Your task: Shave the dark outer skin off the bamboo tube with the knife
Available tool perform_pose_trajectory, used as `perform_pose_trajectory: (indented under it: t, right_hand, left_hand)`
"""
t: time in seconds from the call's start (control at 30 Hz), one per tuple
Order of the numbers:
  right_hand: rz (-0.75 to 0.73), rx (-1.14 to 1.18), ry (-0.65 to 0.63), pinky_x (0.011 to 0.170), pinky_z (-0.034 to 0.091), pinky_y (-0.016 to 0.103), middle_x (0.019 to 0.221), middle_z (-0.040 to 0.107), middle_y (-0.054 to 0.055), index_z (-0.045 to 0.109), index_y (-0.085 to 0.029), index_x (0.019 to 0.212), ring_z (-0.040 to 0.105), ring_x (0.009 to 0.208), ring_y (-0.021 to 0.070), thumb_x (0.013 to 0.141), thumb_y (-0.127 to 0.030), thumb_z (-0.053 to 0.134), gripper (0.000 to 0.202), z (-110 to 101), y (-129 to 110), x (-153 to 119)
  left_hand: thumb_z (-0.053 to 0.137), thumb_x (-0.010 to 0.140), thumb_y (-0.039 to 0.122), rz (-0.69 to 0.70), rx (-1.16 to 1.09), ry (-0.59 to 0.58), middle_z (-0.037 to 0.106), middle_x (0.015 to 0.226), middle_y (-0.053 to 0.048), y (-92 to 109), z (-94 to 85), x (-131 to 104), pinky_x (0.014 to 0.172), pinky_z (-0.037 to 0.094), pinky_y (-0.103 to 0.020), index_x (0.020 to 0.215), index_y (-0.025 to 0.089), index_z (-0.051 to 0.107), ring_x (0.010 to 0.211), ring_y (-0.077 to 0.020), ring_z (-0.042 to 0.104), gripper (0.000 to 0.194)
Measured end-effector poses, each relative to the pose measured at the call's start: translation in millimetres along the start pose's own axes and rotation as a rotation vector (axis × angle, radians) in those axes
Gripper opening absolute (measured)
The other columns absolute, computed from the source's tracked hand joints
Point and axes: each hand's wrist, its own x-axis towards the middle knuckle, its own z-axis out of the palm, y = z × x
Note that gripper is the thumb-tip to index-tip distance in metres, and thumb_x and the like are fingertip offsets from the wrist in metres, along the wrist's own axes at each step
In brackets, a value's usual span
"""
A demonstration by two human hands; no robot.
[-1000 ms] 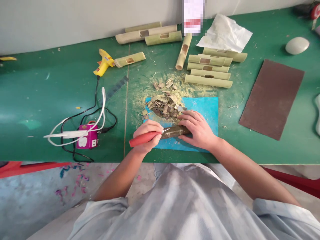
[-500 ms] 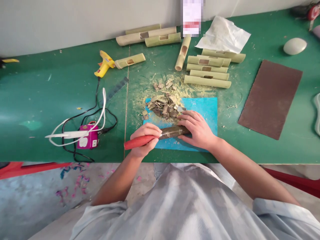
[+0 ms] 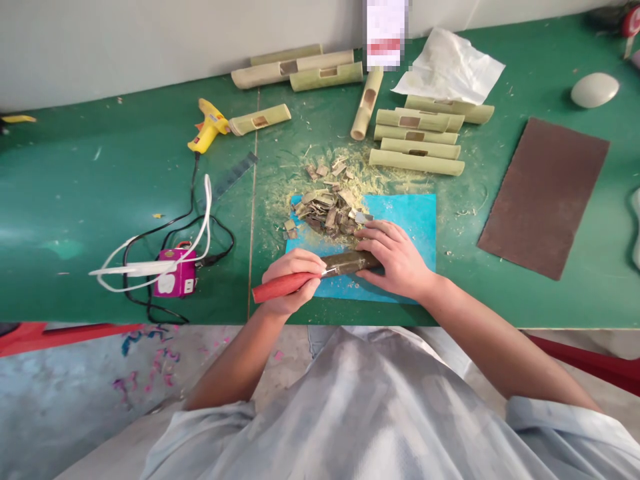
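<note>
My left hand (image 3: 294,263) is closed around a red-handled carving knife (image 3: 283,287). The knife's short, pale metal tip meets the left part of a dark brown bamboo tube (image 3: 345,264) that lies crosswise in front of me. My right hand (image 3: 395,259) grips the tube's right end, thumb on the near side and fingers over the top. Light scratch marks show on the tube between my hands. Beneath it is a blue sheet (image 3: 410,220). Just beyond my fingers sits a heap of bamboo chips (image 3: 327,210) with pale shavings around it.
Cut bamboo tubes (image 3: 415,163) are stacked at the back right, others (image 3: 327,78) along the wall. A yellow glue gun (image 3: 207,125) and a purple power adapter (image 3: 176,273) with tangled cords are on the left. Brown sandpaper (image 3: 545,200) and a white oval object (image 3: 595,90) lie right.
The knife and my left hand have shifted slightly to the right along the tube. My right hand keeps its hold; the view has moved only a little.
</note>
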Motion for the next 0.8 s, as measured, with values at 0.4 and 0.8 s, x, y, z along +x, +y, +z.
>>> perform_pose_trajectory:
  t: [0.4, 0.8]
  right_hand:
    - [-0.003, -0.012, 0.014, 0.113, 0.046, 0.061, 0.134, 0.071, 0.015, 0.066, -0.020, 0.120, 0.058, 0.135, 0.0383, 0.090, -0.043, 0.072, 0.038, 2.9, 0.8, -1.0]
    - [-0.028, -0.028, 0.026, 0.111, 0.047, 0.061, 0.132, 0.072, 0.017, 0.065, -0.017, 0.119, 0.059, 0.133, 0.0388, 0.090, -0.042, 0.074, 0.040, 1.4, 0.9, -1.0]
  left_hand:
    - [0.077, 0.089, 0.025, -0.048, -0.064, -0.013, 0.079, 0.088, -0.003, -4.6, 0.4, -1.1, 0.074, 0.063, -0.032, 0.088, 0.022, 0.076, 0.080, -0.0170, 0.074, 0.004]
    - [0.075, 0.089, 0.018, -0.039, -0.086, -0.010, 0.079, 0.090, -0.004, -4.5, 4.1, 0.5, 0.076, 0.062, -0.030, 0.088, 0.018, 0.076, 0.081, -0.0160, 0.075, 0.001]
